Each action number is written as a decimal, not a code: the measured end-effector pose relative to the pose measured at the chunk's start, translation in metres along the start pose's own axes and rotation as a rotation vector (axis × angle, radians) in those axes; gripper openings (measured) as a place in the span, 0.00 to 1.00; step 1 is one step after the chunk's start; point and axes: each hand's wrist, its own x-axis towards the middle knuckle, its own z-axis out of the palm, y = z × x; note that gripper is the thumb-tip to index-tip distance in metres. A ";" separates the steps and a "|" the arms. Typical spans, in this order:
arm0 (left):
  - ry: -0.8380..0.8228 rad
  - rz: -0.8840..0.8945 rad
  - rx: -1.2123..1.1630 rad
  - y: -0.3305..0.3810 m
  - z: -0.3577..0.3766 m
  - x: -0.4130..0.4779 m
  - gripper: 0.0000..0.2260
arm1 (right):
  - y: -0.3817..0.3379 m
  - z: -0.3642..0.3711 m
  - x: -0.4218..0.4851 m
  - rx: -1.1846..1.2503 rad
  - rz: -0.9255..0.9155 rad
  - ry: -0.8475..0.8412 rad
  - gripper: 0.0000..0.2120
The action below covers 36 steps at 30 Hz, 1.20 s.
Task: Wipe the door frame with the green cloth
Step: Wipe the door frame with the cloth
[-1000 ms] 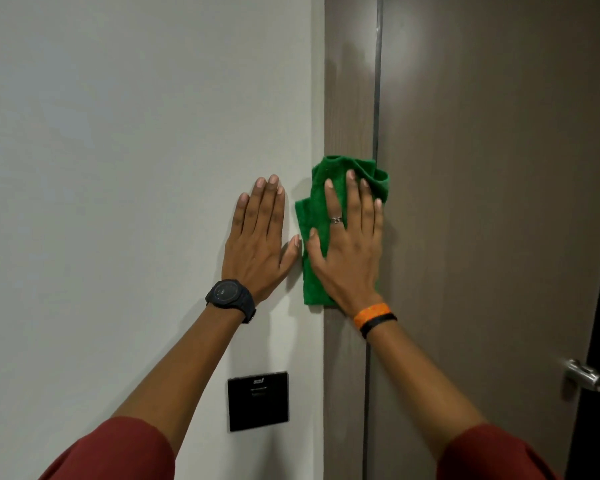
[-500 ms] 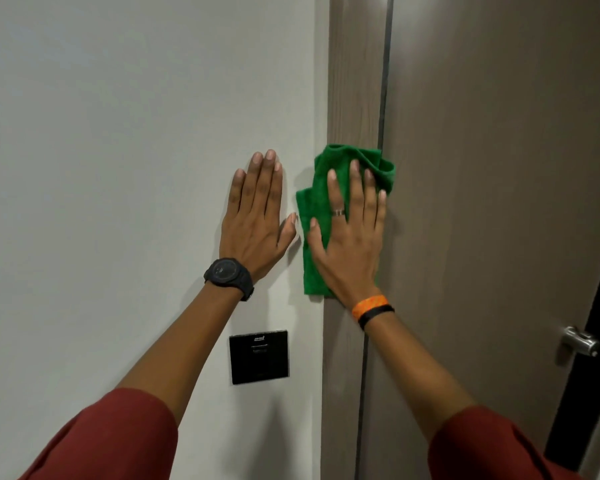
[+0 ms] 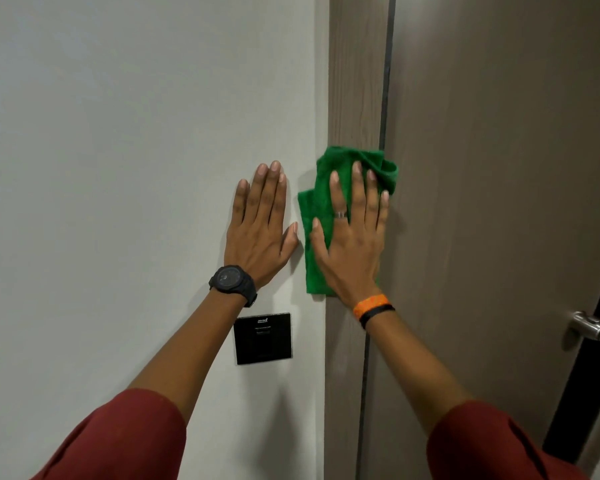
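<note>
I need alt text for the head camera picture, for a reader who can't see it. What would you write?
A person's right hand presses a green cloth flat against a wooden door frame, while the left hand rests open on the white wall beside it. A black wall panel sits below the left wrist, and a metal door handle shows at right.

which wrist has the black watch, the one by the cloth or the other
The other one: the left hand, flat on the white wall, wears the black watch. The right hand, pressing the green cloth, has orange and black bands instead.
</note>
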 end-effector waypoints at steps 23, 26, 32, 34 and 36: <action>-0.109 -0.006 -0.036 0.021 0.001 -0.075 0.34 | 0.013 0.008 -0.158 0.001 0.024 -0.170 0.38; -0.124 0.000 -0.041 0.021 -0.003 -0.081 0.33 | 0.013 0.007 -0.154 -0.013 0.004 -0.164 0.37; -0.094 0.022 -0.010 0.012 0.000 -0.073 0.33 | 0.004 0.008 -0.066 -0.021 0.061 -0.060 0.30; -0.079 0.016 0.004 0.012 0.003 -0.074 0.34 | 0.002 0.010 -0.059 -0.024 0.070 -0.043 0.30; -0.072 -0.002 0.003 0.015 0.006 -0.076 0.34 | 0.002 0.011 -0.070 -0.020 0.080 -0.034 0.31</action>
